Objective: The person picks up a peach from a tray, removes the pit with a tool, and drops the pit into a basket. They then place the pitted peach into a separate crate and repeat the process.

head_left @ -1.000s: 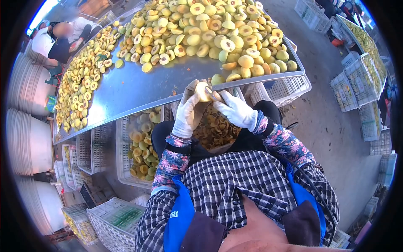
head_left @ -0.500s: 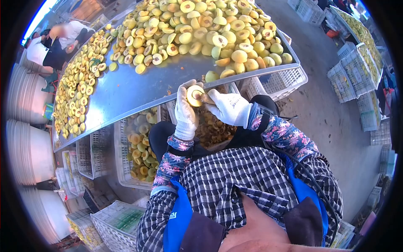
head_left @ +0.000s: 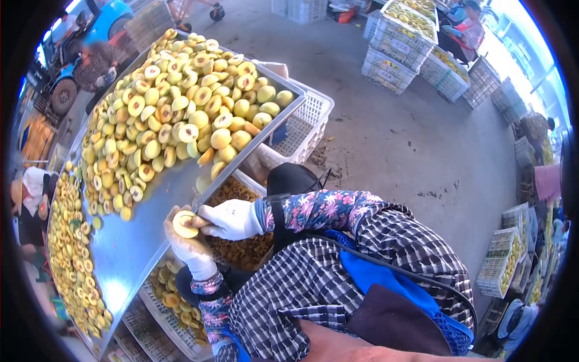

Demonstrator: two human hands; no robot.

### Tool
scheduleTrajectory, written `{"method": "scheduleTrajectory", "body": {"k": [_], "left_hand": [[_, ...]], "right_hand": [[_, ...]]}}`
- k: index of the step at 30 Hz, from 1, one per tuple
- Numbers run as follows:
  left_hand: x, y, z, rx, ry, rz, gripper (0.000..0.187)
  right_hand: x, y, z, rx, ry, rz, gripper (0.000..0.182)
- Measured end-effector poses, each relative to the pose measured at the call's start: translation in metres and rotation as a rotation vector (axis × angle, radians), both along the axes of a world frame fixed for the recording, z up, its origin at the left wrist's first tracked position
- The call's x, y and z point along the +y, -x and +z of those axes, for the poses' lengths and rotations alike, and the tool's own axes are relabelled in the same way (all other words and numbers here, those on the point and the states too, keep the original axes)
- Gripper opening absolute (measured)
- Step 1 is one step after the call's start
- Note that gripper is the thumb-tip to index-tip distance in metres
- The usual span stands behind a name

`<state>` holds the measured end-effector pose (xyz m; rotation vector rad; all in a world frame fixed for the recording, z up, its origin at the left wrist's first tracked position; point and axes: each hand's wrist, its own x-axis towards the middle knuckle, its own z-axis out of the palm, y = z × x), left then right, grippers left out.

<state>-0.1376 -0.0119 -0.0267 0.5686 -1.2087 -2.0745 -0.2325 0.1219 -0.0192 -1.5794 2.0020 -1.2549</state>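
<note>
My left hand [head_left: 188,244], in a whitish glove, is wrapped round a halved yellow fruit [head_left: 184,224], cut face up. Close on its right, my right hand [head_left: 232,219], also gloved, is closed at the fruit's edge; what it grips there is small and brownish, and I cannot make it out. Both hands are at the near edge of a metal table [head_left: 123,247] heaped with halved fruit [head_left: 175,108]. Below them a container holds brown scraps [head_left: 241,250].
A white crate [head_left: 301,130] stands beside the table's corner. Under the table another crate [head_left: 175,326] holds fruit halves. Stacked crates [head_left: 395,54] stand across the floor [head_left: 392,145]. Other people sit at the far left and upper right, and a blue vehicle [head_left: 108,21] is at the upper left.
The view has turned, so the table and my hands appear further left and the hands lower. My hands remain together at the halved fruit.
</note>
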Motion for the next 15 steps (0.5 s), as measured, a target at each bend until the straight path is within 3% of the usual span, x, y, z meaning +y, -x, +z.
{"method": "scheduleTrajectory", "body": {"k": [1,2,4,6,14,15], "left_hand": [[0.005,-0.001,0.001,-0.073,0.201,0.040,0.047],[0.001,0.000,0.002,-0.099,0.128,0.025,0.047],[0.011,-0.004,0.007,-0.121,0.299,-0.004,0.046],[0.008,-0.006,0.000,-0.101,0.279,-0.020,0.046],[-0.002,-0.013,-0.004,-0.297,0.609,-0.133,0.048],[-0.004,-0.013,-0.004,-0.266,0.655,-0.128,0.048]], "right_hand": [[0.000,0.001,0.000,0.029,0.006,0.002,0.031],[0.002,0.000,0.006,0.019,-0.036,0.004,0.030],[0.005,0.005,0.010,0.055,-0.039,0.059,0.028],[0.006,0.009,0.011,0.075,-0.046,0.089,0.029],[0.009,0.020,0.011,0.134,-0.318,0.135,0.033],[0.006,0.015,0.004,0.032,-0.212,0.130,0.033]]}}
